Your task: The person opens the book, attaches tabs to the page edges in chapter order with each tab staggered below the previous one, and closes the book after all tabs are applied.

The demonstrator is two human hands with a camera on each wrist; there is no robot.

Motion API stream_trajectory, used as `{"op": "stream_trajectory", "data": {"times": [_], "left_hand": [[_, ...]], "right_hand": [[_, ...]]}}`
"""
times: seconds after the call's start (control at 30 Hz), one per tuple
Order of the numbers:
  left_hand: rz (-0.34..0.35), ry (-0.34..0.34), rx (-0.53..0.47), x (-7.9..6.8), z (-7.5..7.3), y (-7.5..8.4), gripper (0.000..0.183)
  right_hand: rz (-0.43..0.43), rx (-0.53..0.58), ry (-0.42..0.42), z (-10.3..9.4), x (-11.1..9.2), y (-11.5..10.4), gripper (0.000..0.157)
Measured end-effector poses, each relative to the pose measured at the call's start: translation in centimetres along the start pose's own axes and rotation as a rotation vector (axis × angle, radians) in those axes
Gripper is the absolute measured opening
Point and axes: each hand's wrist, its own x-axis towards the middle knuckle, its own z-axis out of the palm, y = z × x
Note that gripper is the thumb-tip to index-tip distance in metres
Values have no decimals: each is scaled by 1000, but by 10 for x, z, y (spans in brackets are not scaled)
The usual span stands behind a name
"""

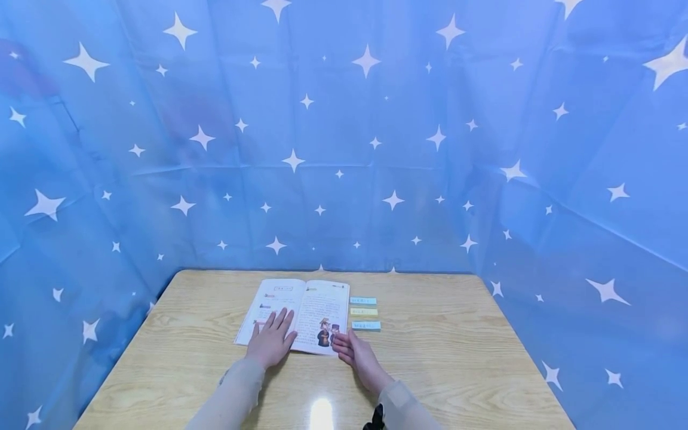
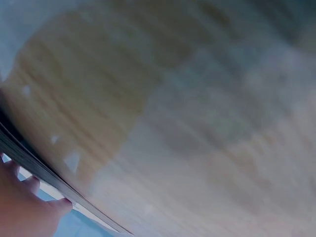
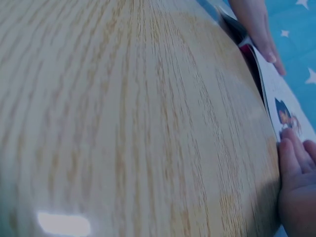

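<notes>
An open book [image 1: 325, 301] lies on the wooden table, with printed text on both pages and two cartoon figures at the lower right. My left hand [image 1: 270, 343] rests on the lower left page, fingers spread; the left wrist view shows that hand [image 2: 27, 207] over the book's edge [image 2: 54, 177]. My right hand [image 1: 360, 357] is at the book's lower right corner, its fingers extended across the page edge beside the cartoon. In the right wrist view, the fingers of the right hand [image 3: 298, 192] lie against the book [image 3: 277, 81].
Right of the book lie three paper strips with handwriting: a blue strip [image 1: 363, 301], a yellow strip [image 1: 364, 312] and another blue strip [image 1: 366, 325]. Behind the table [image 1: 457, 358] hangs a blue curtain [image 1: 344, 197] with white stars.
</notes>
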Motion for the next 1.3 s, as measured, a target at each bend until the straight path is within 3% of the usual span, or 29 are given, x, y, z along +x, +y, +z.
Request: {"op": "stream_trajectory", "data": {"times": [0.4, 0.67, 0.97, 1.3], "left_hand": [[-11, -34, -52, -6, -8, 4, 58], [-19, -52, -55, -6, -5, -2, 60], [-40, -86, -85, -4, -6, 0, 63], [-43, -77, -74, 0, 1, 0, 65]], "right_hand": [[4, -26, -1, 3, -1, -1, 57], [-23, -35, -6, 5, 0, 0, 50], [-56, -190, -14, 3, 6, -16, 48], [-37, -184, -3, 6, 13, -32, 48]]}}
